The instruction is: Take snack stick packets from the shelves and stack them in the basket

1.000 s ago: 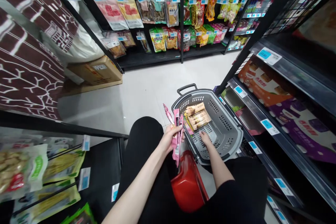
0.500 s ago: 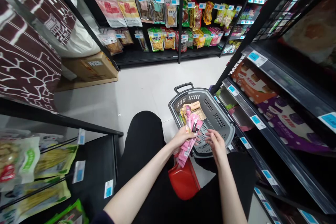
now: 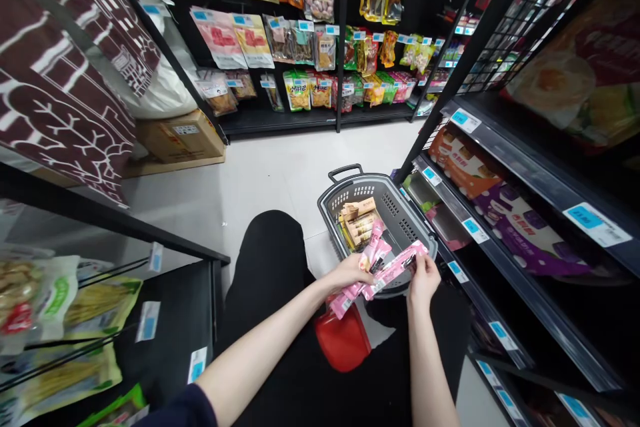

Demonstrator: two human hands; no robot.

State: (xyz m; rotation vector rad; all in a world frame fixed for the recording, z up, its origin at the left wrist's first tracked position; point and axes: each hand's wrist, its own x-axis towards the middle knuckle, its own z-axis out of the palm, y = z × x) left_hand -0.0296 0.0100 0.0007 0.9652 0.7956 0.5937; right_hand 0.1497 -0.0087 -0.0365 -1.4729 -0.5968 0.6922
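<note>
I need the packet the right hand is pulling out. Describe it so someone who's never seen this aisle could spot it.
Find the grey basket on the floor by the right-hand shelving. Above its near rim, the left hand grips a fan of pink packets. The one you want, the pink stick packet, lies nearly flat, its dark-printed end pinched by the right hand.

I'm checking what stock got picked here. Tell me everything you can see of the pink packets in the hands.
The pink packets are several slim, glossy stick-shaped sachets with dark printed patches, fanned out over the near rim of the grey shopping basket. The left hand grips their lower ends; the right hand pinches the outermost one near its far end, which tilts off to the right. Their print is too small to read.
</note>
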